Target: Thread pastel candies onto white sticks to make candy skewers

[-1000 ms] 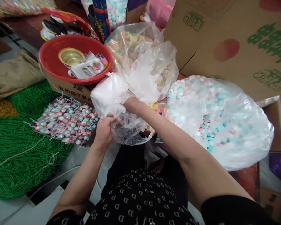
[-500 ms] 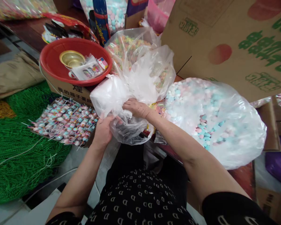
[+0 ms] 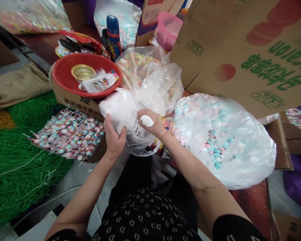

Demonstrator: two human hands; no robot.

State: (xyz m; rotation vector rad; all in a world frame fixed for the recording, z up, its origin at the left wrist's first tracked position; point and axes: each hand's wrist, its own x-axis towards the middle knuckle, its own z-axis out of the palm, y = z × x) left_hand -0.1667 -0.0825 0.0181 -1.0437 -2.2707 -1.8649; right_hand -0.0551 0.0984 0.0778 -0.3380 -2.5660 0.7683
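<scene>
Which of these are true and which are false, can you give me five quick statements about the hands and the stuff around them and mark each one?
1. The right hand holds a bundle of white sticks. True.
2. The left hand is clenched in a fist. False: the left hand is open, thumb and fingers apart.
3. The gold bowl sits inside the red basin. True.
4. The blue bottle lies on its side. False: the blue bottle stands upright.
5. Wrapped lollipops lie to the left of both hands. True.
</scene>
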